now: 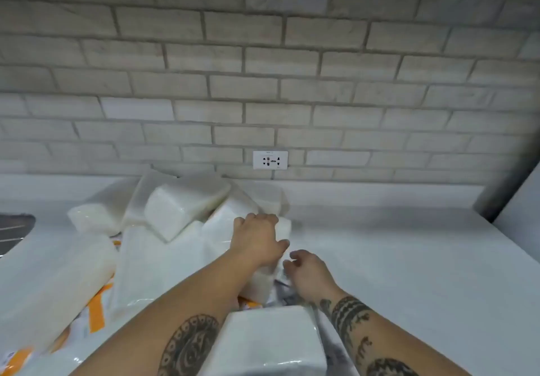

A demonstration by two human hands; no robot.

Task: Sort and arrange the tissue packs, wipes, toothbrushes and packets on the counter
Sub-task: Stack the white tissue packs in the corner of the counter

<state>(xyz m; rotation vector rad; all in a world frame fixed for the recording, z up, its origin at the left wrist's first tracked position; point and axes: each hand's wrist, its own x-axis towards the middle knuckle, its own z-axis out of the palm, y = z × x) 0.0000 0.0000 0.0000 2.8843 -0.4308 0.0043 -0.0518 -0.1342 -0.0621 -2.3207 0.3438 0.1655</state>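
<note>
- No words can be read on the soft, shiny white tissue packs.
- Left hand lies flat on a pack, grip open.
- Right hand is loosely curled, holding nothing.

Both forearms reaching fwd, close together.
Left hand lying palm-down, fingers spread; right hand hanging loosely curled, nothing in it.

Whitewashed brick wall with grey mortar lines, white wall socket low at centre, plain white bench below, dark vertical edge at right, soft even light
</note>
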